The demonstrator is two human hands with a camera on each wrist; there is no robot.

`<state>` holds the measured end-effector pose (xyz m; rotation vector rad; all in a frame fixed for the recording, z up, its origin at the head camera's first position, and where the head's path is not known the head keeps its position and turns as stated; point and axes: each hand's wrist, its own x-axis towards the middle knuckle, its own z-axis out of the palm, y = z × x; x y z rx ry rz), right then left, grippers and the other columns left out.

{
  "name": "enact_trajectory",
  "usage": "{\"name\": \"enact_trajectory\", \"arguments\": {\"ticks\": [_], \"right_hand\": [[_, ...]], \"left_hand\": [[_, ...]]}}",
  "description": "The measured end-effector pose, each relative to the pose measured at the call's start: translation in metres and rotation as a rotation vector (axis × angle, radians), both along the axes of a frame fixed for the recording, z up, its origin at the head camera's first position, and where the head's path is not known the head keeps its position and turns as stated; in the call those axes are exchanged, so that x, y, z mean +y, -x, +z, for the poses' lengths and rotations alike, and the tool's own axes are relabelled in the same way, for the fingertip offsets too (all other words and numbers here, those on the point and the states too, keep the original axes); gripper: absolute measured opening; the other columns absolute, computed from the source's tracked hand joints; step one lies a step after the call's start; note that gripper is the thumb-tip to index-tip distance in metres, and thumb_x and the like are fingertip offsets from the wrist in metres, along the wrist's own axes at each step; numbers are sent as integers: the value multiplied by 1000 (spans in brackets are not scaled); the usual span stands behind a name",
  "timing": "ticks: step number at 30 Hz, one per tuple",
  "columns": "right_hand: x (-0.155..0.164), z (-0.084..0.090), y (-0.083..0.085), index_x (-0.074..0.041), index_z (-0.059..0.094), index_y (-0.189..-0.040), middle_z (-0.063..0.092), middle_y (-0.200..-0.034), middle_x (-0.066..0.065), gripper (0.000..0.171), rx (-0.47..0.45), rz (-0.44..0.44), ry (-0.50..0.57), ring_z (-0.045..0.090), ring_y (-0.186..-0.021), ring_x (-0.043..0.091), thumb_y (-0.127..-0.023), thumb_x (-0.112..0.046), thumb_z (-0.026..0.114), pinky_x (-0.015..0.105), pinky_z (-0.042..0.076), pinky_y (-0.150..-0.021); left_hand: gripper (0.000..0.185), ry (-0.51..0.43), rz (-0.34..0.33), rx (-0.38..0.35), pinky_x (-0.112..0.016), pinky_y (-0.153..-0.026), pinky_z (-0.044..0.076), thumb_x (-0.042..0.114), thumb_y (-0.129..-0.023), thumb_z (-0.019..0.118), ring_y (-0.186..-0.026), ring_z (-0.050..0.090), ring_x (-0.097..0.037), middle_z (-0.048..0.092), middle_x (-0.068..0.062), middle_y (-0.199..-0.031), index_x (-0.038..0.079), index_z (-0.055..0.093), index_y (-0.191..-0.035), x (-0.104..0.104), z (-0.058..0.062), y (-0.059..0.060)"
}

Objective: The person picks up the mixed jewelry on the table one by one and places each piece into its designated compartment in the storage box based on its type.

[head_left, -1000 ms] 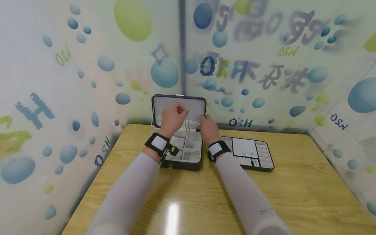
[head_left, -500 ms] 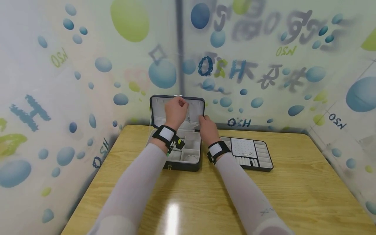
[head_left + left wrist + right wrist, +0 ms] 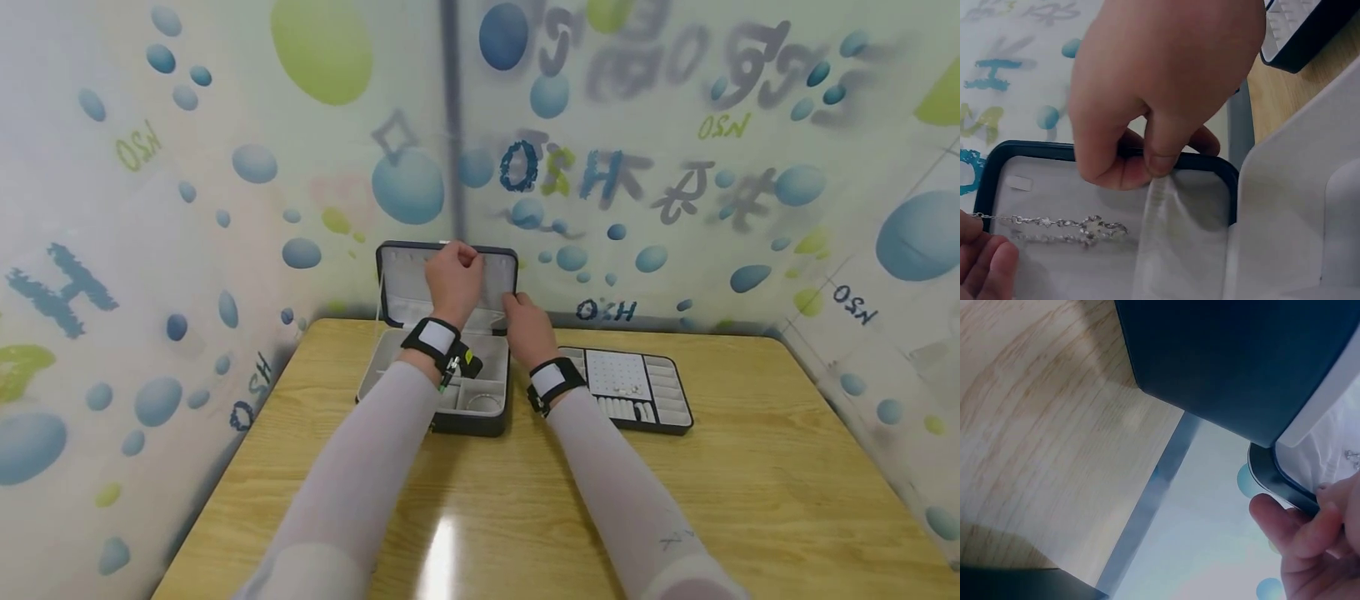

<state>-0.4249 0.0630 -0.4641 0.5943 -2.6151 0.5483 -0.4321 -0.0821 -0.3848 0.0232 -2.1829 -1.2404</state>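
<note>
Left hand point(image 3: 452, 279) is raised against the inner face of the upright lid point(image 3: 405, 283) of the jewellery box point(image 3: 480, 421), fingers curled. In the left wrist view its fingertips point(image 3: 979, 262) pinch one end of a thin silver chain point(image 3: 1066, 226), which lies flat across the lid's pale lining.

Right hand point(image 3: 527, 327) is at the lid's right edge, just right of the left hand. Thumb and fingers pinch the edge of a clear flap point(image 3: 1163, 244) on the lining, and its fingers point(image 3: 1300, 537) curl round the lid's dark rim.

The box stands open at the far middle of the wooden table point(image 3: 750, 500), its grey compartments on the near side. A bracelet point(image 3: 483, 402) lies in the near right compartment.

Just right of the box, apart from it, lies a separate flat tray point(image 3: 671, 392) with a dotted panel and ring rolls. Printed walls point(image 3: 150, 208) close in the left, far and right sides.
</note>
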Motion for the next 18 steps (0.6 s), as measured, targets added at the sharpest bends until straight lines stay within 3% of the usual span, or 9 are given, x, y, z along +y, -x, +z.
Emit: {"name": "enact_trajectory", "arguments": {"ticks": [8,18], "right_hand": [[-1,2,-2,-3,61,-127,66,-116,22,22,-15,-21,-25,72,-90,39,-109,-1,47,48,61,-79],[-2,6,0,-3,60,-134,65,-124,21,28,-82,-47,-37,72,-97,38,-110,-2,45,47,61,-85]], "left_hand": [[14,-15,3,23,-33,-66,51,21,-101,72,-76,67,-23,74,-9,-85,9,71,-93,6,-12,8],[14,-4,22,66,-38,-71,54,20,-101,72,-79,69,-26,74,-10,-85,8,71,-94,16,-16,14]]}}
